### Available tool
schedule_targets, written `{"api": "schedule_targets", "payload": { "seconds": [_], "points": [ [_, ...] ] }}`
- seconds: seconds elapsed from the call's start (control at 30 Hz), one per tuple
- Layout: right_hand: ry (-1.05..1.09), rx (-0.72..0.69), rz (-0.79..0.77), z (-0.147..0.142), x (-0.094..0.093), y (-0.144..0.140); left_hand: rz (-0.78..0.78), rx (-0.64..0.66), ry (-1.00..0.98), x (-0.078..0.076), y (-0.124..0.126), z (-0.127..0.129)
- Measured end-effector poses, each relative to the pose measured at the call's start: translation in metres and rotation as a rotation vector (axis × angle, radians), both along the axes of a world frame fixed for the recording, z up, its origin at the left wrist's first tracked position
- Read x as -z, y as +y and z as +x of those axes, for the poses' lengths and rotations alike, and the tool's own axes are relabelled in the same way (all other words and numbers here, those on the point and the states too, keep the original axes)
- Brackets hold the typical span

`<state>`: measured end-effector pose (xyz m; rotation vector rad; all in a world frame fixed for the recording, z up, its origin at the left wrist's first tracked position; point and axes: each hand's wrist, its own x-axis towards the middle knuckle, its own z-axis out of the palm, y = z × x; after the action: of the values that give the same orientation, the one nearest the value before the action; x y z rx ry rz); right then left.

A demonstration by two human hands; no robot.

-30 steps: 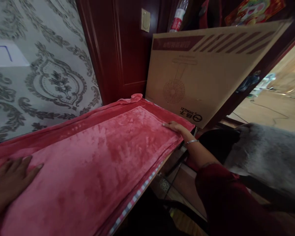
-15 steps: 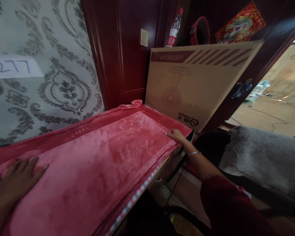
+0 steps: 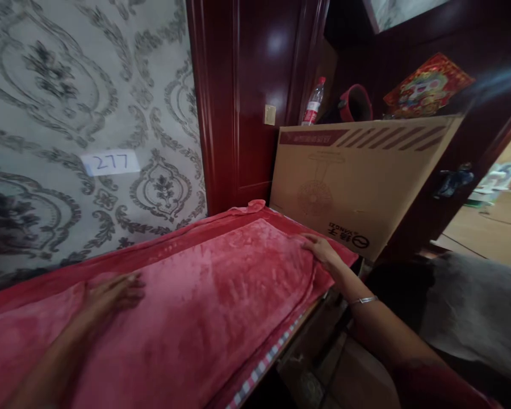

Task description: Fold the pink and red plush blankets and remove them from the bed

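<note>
A folded pink plush blanket (image 3: 221, 301) lies spread over a raised surface against the wall. My left hand (image 3: 113, 292) rests flat on it at the left, fingers pointing right. My right hand (image 3: 323, 253) lies on the blanket's far right end, close to its edge, with a thin bracelet on the wrist. Neither hand grips anything that I can see. A checked cloth edge (image 3: 264, 363) shows under the blanket along the front.
A large cardboard box (image 3: 357, 176) stands just beyond the blanket's right end, with a plastic bottle (image 3: 313, 102) and a red object (image 3: 355, 103) behind it. Patterned wallpaper carries a label reading 277 (image 3: 109, 163). Dark red door frame (image 3: 238, 102) behind; grey fabric (image 3: 472, 307) at right.
The view has pulled back and up. My left hand has slid to the right along the blanket; my right hand stays at the far end.
</note>
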<state>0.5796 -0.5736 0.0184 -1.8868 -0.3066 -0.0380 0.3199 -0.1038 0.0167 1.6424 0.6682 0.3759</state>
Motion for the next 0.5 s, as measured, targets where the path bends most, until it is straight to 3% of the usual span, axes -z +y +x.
{"api": "schedule_targets", "payload": {
  "seconds": [0.1,0.2,0.33,0.4,0.5],
  "points": [
    [-0.148,-0.107,-0.011,-0.031,-0.030,0.064,-0.345,0.152,-0.002,-0.005,-0.017,0.014],
    [-0.478,-0.393,-0.316,-0.099,-0.040,0.127,-0.479,0.180,-0.049,-0.004,-0.032,0.027],
    [-0.725,-0.689,-0.638,-0.195,-0.011,0.163,-0.586,0.175,-0.149,0.002,-0.044,0.039],
    [-0.772,-0.787,-0.606,-0.222,0.011,0.163,-0.592,0.161,-0.196,0.007,-0.046,0.043],
    [-0.712,-0.844,-0.551,-0.239,0.037,0.155,-0.573,0.099,-0.249,0.016,-0.049,0.047]
  ]
}}
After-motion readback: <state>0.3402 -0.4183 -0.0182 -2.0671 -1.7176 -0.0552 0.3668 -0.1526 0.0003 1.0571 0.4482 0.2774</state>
